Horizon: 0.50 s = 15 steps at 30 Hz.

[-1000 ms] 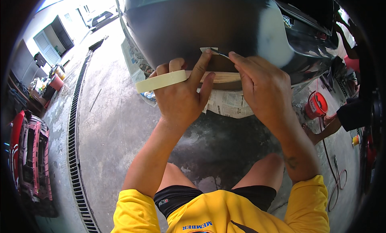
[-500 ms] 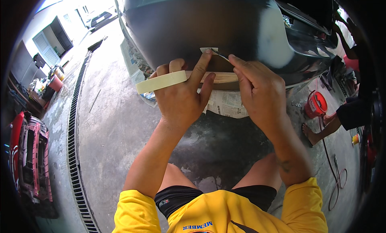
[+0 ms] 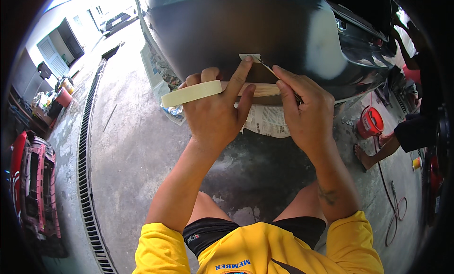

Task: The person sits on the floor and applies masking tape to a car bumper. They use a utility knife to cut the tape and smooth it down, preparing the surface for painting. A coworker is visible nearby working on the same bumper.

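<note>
My left hand [image 3: 211,115] carries a cream roll of masking tape [image 3: 191,93] looped over its curled fingers. Its index finger stretches out and presses a small whitish piece of tape [image 3: 250,57] against the dark car bumper [image 3: 213,32]. In my right hand [image 3: 308,108] a thin, narrow tool [image 3: 268,68] is pinched between thumb and fingers, its tip at the right edge of that small piece. The tool's exact kind cannot be made out. A tan masked strip [image 3: 265,90] runs along the bumper below both hands' fingertips.
Newspaper [image 3: 267,121] hangs under the bumper. On the right stand a red bucket [image 3: 370,122] and a hose [image 3: 392,212], with another person's bare foot [image 3: 363,157] nearby. A floor drain grate [image 3: 85,174] and a detached red bumper [image 3: 35,184] lie to the left.
The tool's tip has moved slightly right along the small piece, and my right hand has turned a little. My left index finger still presses there.
</note>
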Tool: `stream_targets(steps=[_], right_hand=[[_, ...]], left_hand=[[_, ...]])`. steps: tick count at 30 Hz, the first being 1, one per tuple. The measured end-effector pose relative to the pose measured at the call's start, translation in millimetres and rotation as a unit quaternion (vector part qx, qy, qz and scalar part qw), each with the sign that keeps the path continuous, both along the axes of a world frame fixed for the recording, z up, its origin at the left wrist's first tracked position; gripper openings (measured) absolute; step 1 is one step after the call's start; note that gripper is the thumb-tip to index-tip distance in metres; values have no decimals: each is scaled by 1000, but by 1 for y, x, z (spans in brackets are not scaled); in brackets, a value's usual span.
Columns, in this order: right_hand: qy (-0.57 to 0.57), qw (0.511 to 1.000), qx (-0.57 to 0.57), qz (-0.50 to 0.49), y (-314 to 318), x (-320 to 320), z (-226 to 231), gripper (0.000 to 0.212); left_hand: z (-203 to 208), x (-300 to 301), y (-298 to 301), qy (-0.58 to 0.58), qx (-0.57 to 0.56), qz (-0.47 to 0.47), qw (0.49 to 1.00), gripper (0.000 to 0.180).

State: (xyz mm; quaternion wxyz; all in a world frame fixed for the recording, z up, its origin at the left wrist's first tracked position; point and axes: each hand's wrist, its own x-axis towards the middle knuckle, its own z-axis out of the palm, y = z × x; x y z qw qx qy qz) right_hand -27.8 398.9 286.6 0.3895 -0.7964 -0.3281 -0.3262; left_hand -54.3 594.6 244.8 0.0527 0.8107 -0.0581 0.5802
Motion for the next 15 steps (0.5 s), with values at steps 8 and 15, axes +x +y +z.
stream_targets(steps=[8, 15], right_hand=[[9, 999, 38, 17, 1, 2, -8, 26], [160, 979, 112, 64, 9, -7, -11, 28]], left_hand=[[-1, 0, 0, 5, -6, -7, 1000, 52], [-5, 5, 3, -4, -7, -7, 1000, 51]])
